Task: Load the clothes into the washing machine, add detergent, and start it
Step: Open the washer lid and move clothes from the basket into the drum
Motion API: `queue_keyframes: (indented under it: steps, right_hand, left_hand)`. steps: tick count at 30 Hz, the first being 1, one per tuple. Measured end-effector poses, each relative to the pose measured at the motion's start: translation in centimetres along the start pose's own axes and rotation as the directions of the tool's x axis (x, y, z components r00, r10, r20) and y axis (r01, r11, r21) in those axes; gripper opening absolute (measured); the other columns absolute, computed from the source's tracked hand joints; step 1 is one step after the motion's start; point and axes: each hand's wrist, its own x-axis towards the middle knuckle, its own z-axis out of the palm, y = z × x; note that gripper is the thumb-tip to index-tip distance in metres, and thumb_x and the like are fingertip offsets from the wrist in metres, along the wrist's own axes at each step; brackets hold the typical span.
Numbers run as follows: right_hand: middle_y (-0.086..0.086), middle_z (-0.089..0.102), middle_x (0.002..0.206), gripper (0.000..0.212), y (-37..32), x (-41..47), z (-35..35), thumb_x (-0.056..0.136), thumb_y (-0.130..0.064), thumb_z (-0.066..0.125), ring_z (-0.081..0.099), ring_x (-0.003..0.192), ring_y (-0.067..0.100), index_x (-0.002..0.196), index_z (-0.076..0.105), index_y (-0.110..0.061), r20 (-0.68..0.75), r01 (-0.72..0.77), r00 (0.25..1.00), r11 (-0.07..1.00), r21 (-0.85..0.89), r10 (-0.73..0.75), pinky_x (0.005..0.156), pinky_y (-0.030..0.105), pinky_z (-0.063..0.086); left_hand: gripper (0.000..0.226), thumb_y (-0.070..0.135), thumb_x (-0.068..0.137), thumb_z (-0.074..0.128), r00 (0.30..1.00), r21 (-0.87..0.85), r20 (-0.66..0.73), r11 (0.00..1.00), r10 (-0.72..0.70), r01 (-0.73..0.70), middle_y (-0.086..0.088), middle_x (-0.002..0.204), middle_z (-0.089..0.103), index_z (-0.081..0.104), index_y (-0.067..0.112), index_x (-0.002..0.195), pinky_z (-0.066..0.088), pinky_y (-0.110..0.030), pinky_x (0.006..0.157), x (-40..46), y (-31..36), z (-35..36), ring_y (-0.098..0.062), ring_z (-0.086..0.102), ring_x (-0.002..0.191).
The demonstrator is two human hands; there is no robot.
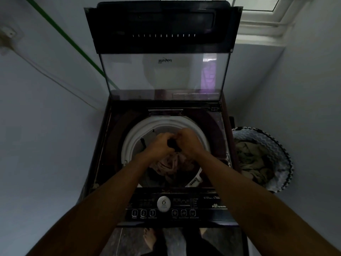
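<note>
Clothes (pixel 170 164) in washer drum (pixel 129 143) | both hands, L (pixel 160 143) & R (pixel 188 142), grip clamped on dark garment (pixel 174 145) | lid (pixel 164 71) up

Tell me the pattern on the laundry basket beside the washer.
Black-and-white zigzag (chevron) stripes on the laundry basket, seen in the head view.

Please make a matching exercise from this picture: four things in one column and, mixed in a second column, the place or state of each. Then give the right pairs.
Things:
1. washer lid
2. laundry basket
3. small dark object
4. round dial

Places or states:
A. on the front control panel
B. raised open
C. held by both hands over the drum
D. on the floor, right of the machine

Pairs: 1-B, 2-D, 3-C, 4-A
</note>
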Motion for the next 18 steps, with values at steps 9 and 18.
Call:
queue_keyframes:
  steps: [9, 18]
  right_hand:
    - [0.011, 0.061, 0.095, 0.016, 6.8, -3.9, -7.4, 0.080, -0.002, 0.056, 0.056, 0.089, 0.023, 0.094, 0.063, -0.007, -0.598, -0.068, 0.789, 0.986, 0.149, 0.145, 0.080, 0.033, 0.043]
    - [0.012, 0.067, 0.094, 0.011, 20.6, -8.4, -12.0, 0.083, -0.010, 0.059, 0.062, 0.091, 0.028, 0.091, 0.065, -0.007, -0.565, -0.408, 0.655, 0.865, 0.293, 0.501, 0.081, 0.035, 0.047]
  left_hand:
    - [0.031, 0.001, 0.086, 0.062, 0.991, 0.063, -0.038, 0.990, 0.125, -0.123, -0.002, 0.109, 0.063, 0.066, 0.010, 0.115, 0.047, -0.026, 0.084, 4.2, 5.5, 5.8, -0.017, 0.061, 0.097]
    - [0.031, 0.006, 0.075, 0.057, 0.889, 0.183, 0.055, 0.871, 0.455, -0.457, -0.010, 0.101, 0.069, 0.073, 0.012, 0.101, 0.048, -0.035, 0.087, 8.9, 14.2, 16.4, -0.026, 0.062, 0.095]
